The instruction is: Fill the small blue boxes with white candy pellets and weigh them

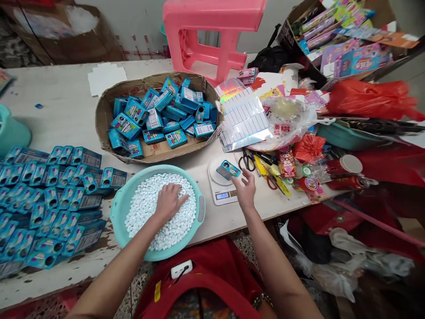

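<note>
My left hand (170, 203) rests on the small white pieces (142, 208) that fill a turquoise basin (116, 221); its fingertips are partly sunk among them, so what they hold is hidden. A small blue box (228, 169) sits on the round plate of a white scale (217, 188), which has a lit display. Just right of that box is my right hand (246, 190), fingers apart, the fingertips close to the box's right end. Many similar blue boxes (59, 199) stand in rows on the left, and more lie loose in a cardboard tray (156, 155) behind the basin.
A pink stool (212, 15) stands at the back of the table (59, 97). Right of the scale lie scissors (247, 160), yellow cutters (260, 166), silver sticker sheets (244, 115) and plastic bags. An open carton (358, 57) is at the back right, another turquoise container (13, 133) at far left.
</note>
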{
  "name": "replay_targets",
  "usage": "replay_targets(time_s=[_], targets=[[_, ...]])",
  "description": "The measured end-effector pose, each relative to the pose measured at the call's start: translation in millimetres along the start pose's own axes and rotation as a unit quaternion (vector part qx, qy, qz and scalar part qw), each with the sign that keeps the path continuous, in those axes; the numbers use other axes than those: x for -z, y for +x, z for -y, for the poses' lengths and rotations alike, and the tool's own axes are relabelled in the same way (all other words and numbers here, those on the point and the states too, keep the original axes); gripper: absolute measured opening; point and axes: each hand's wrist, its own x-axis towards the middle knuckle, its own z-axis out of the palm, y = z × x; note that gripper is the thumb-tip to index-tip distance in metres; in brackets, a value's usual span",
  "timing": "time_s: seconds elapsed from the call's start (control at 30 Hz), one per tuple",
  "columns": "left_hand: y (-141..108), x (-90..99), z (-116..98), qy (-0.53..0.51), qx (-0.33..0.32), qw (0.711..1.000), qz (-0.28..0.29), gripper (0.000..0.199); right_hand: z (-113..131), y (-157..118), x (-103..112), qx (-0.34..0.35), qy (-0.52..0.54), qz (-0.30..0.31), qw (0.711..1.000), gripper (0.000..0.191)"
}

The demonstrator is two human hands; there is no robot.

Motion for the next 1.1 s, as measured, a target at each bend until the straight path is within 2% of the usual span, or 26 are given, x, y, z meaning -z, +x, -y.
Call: replay_targets(time_s=[0.07,0.13,0.2,0.27,0.3,0.33,0.4,0.43,0.47,0.5,0.53,0.57,0.6,0.67,0.73,0.83,0.93,1.1], targets=[[-3,-9.9,-6,0.034,-0.015,0.999,0.001,0.043,8,11,-18,0.026,-0.032,0.040,0.998,0.060],[-9,-12.1,-3,0.015,-0.016,1.000,0.013,0.038,16,20,-30,0.011,-0.048,0.055,0.997,0.055],[-15,-9.1,4,-0.057,0.026,0.998,0.011,0.032,28,23,-32,-0.013,-0.047,0.043,0.998,0.051],[-18,-2.5,12,-0.196,0.112,0.974,-0.020,0.027,48,17,-28,-0.001,-0.040,0.035,0.999,0.050],[-19,2.4,15,-0.295,0.163,0.940,-0.045,0.027,60,11,-24,0.019,-0.034,0.041,0.998,0.050],[-19,8.6,17,-0.406,0.208,0.887,-0.067,0.027,72,2,-21,0.043,-0.031,0.055,0.997,0.049],[-18,25.5,18,-0.619,0.260,0.736,-0.086,0.025,97,-20,-20,0.091,-0.034,0.112,0.989,0.045],[-18,36.3,17,-0.698,0.267,0.658,-0.088,0.023,107,-32,-22,0.115,-0.041,0.154,0.981,0.042],[-18,48.1,14,-0.755,0.264,0.594,-0.090,0.022,116,-45,-26,0.139,-0.051,0.200,0.968,0.040],[-19,60.5,10,-0.792,0.254,0.547,-0.094,0.021,122,-57,-32,0.164,-0.065,0.243,0.954,0.038],[-19,72.6,5,-0.814,0.242,0.517,-0.103,0.021,126,-70,-39,0.188,-0.082,0.280,0.938,0.037],[-20,83.6,-1,-0.825,0.228,0.503,-0.119,0.022,128,-81,-47,0.209,-0.102,0.307,0.923,0.036],[-21,92.9,-8,-0.829,0.210,0.501,-0.134,0.024,129,-91,-56,0.228,-0.122,0.326,0.910,0.036],[-22,104.3,-20,-0.820,0.169,0.519,-0.171,0.029,129,-107,-71,0.251,-0.158,0.345,0.890,0.035],[-22,106.6,-28,-0.798,0.138,0.545,-0.217,0.030,129,-116,-83,0.255,-0.182,0.357,0.880,0.035],[-22,101.3,-30,-0.766,0.131,0.568,-0.272,0.030,131,-122,-91,0.250,-0.203,0.364,0.874,0.035],[-20,97.7,-28,-0.753,0.146,0.574,-0.286,0.033,132,-121,-95,0.247,-0.213,0.362,0.873,0.036],[-15,104.4,-23,-0.771,0.170,0.554,-0.265,0.037,129,-117,-99,0.227,-0.175,0.366,0.885,0.039]])
